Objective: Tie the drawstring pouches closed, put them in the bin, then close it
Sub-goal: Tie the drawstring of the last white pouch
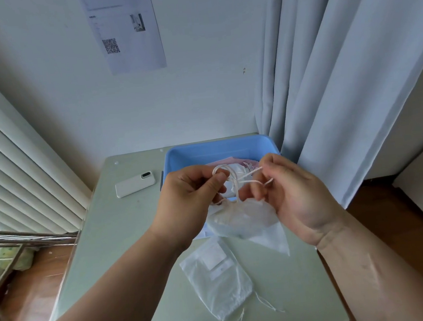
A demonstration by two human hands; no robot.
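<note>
fingers (213,184) of left hand (186,201) and right hand (297,191) pinch drawstring (236,183) above pouch (243,219).

Left hand (188,200) and right hand (292,191) pinch string (235,183) of pouch (241,219) near blue bin (219,150). 1 more pouch (218,280) lies nearer on table (125,234).

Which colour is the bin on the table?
Light blue; the bin shows in the head view, the only one.

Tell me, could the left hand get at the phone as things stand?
Probably yes: the phone lies on the table just left of the left hand, nothing between. But that hand pinches the cord, so it must let go first.
</note>
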